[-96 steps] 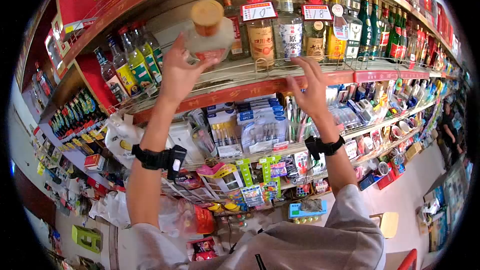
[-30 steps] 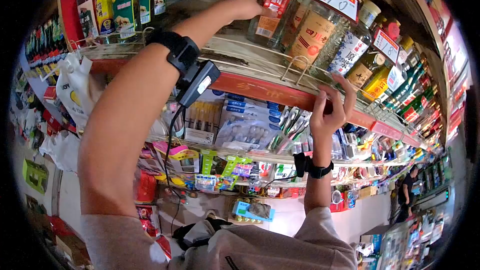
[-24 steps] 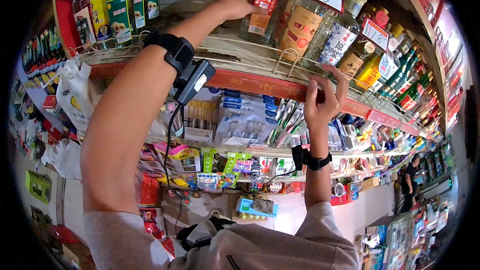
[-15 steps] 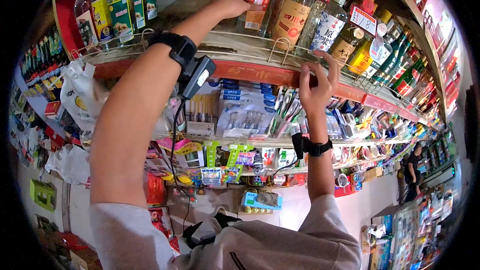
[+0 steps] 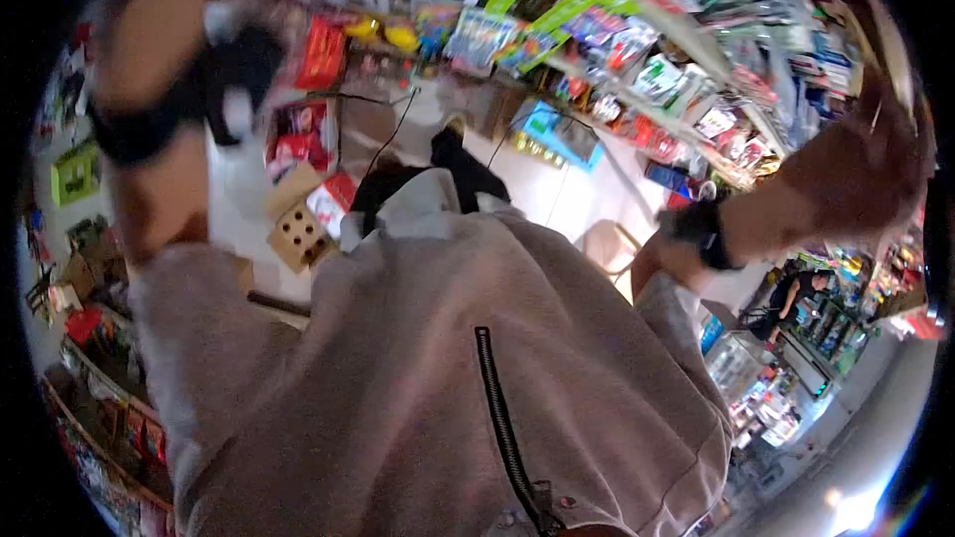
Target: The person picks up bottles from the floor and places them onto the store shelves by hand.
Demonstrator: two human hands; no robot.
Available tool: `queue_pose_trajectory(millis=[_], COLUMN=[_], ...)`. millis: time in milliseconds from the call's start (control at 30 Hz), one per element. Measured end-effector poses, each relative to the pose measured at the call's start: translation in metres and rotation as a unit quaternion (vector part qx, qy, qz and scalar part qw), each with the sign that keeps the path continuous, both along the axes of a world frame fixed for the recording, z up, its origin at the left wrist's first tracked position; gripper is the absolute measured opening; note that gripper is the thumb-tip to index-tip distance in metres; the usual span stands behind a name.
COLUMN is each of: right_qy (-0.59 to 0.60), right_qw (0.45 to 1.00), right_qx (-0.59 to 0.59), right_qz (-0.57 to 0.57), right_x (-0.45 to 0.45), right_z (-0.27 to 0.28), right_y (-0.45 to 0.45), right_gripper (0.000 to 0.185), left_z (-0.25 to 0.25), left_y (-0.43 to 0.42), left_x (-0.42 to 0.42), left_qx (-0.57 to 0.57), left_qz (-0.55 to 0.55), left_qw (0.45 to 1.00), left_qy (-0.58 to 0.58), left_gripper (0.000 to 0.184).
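Note:
My left forearm reaches up past the top left edge, and the hand itself lies outside the picture. A black band with a small device circles that wrist. At the right edge is my right hand, dark and smeared by motion, so its fingers do not show clearly. It is nearest to the shelf end at the upper right. Another black strap sits on the right wrist. The upper shelf of bottles is out of view.
Shelves with hanging packets run across the top. Below stand a blue box, a red carton and a cardboard box with round holes on the pale floor. A person in black is at the far right.
The view has tilted down towards my grey shirt and the floor. My left hand, earlier at a red-labelled bottle, has left the picture. My right hand now appears at the right edge.

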State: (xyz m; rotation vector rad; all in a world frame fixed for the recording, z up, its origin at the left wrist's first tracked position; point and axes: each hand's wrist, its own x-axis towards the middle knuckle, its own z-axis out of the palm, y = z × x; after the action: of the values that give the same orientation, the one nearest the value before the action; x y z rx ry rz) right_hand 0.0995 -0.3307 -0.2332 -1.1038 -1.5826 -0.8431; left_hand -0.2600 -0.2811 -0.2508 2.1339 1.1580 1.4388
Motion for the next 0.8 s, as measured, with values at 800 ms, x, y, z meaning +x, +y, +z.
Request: queue_pose_trajectory(millis=[800], right_qy=[0.122], right_qw=[0.655], right_qx=[-0.722], right_qz=[0.187], right_x=[-0.169], right_z=[-1.074], right_y=[-0.015], right_gripper=[0.09], left_z=[-0.833], left_y=[-0.43], left_x=[0.012], left_qx=[-0.661], left_qz=[0.171], left_qw=[0.591], left_qy=[-0.429], left_gripper=[0.014])
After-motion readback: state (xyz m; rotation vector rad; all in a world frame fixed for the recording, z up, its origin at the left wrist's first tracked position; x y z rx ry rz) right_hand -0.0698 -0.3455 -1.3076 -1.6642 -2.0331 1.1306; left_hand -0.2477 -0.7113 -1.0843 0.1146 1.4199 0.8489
